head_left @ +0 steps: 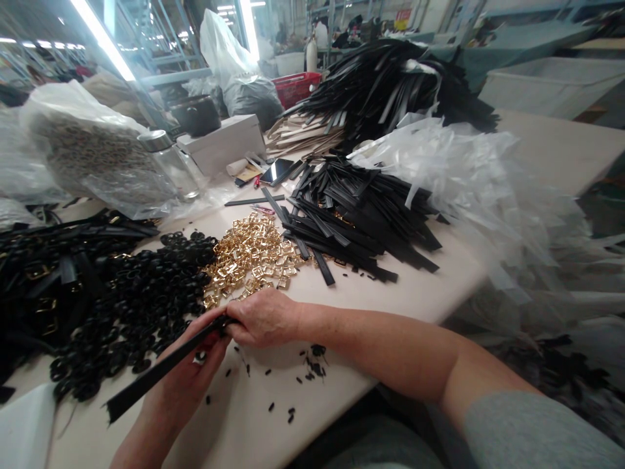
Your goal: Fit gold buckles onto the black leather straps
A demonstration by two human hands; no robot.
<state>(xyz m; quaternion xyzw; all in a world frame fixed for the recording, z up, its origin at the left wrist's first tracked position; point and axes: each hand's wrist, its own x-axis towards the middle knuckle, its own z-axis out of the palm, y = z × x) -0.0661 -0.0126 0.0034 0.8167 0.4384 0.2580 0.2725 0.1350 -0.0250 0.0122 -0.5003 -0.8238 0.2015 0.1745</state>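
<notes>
A black strap (161, 372) runs slantwise across my left hand (188, 374), its frayed end pointing to the lower left. My left hand is closed around it. At the strap's upper end my right hand (261, 317) pinches with closed fingers, touching the left fingertips; what exactly sits between them is hidden. Just beyond the hands lies a heap of gold buckles (254, 251). To their left spreads a pile of small black loops (141, 299). Behind the buckles, to the right, more black straps (342, 215) are heaped.
Small black scraps (312, 368) dot the table (390, 306) before me. White plastic sheeting (469, 169) hangs over the right edge. A glass jar (173, 163), a phone (277, 171) and a white box (229, 143) stand or lie at the back.
</notes>
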